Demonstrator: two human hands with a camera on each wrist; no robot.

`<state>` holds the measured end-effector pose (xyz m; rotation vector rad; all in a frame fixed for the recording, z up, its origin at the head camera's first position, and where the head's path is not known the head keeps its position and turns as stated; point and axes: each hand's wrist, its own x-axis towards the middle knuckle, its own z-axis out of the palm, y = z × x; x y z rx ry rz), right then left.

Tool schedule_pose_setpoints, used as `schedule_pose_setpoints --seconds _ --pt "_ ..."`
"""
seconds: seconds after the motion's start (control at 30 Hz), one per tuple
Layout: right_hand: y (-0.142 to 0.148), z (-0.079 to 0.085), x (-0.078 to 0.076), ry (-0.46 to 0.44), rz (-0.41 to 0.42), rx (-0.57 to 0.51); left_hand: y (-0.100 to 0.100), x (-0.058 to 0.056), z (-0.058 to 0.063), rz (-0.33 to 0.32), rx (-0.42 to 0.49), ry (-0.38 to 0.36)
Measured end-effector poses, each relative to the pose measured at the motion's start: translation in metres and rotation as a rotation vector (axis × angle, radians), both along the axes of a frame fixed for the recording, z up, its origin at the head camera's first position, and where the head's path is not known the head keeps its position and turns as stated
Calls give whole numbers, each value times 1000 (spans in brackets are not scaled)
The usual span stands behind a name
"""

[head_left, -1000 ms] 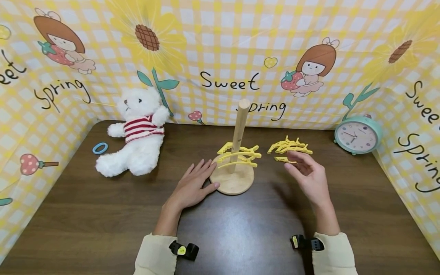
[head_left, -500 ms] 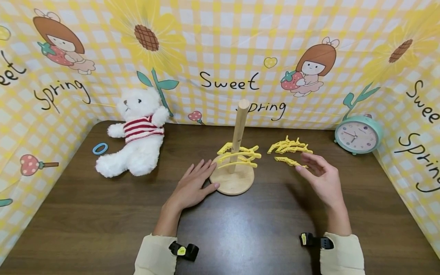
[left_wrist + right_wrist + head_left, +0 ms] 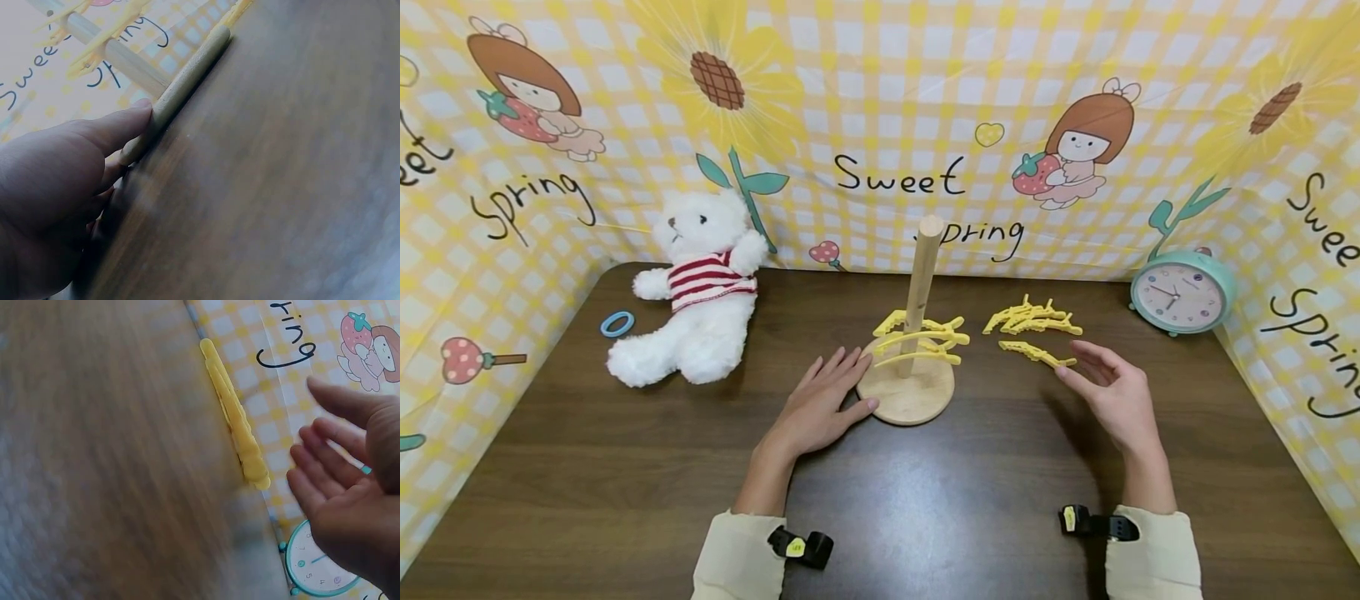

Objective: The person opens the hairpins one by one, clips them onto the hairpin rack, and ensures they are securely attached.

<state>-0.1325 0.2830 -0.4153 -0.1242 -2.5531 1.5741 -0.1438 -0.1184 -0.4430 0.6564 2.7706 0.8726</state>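
1) The left hand [image 3: 820, 408] lies on the brown table [image 3: 625, 467], fingers straight, fingertips and thumb touching the left rim of the round wooden base [image 3: 910, 406]; it pinches nothing
2) A wooden post [image 3: 927, 258] rises upright from that base, and several yellow clips on the post [image 3: 932, 336] cross it just above the base
3) The right hand [image 3: 1116, 400] is spread, thumb and fingers apart with a gap between them, holding nothing, just beside the near end of a single yellow clip [image 3: 1033, 353]
4) That clip lies on the table right of the base, and a bunch of yellow clips [image 3: 1032, 317] lies just behind it
5) A white teddy bear [image 3: 700, 292] and a blue ring [image 3: 612, 334] are at left, a green clock [image 3: 1178, 294] at right
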Motion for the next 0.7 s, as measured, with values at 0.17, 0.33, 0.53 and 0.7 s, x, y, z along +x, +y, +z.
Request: schedule_pose_setpoints --seconds 0.17,0.33,0.53,0.7 --pt "5 -1 -1 -85 20 43 0 0 0 -3 -4 1" --pt "6 -4 -2 -164 46 79 0 0 0 -2 1 3" --pt "5 -9 -3 -190 43 214 0 0 -1 0 0 5" --pt "5 -8 -2 -169 23 329 0 0 0 3 4 2"
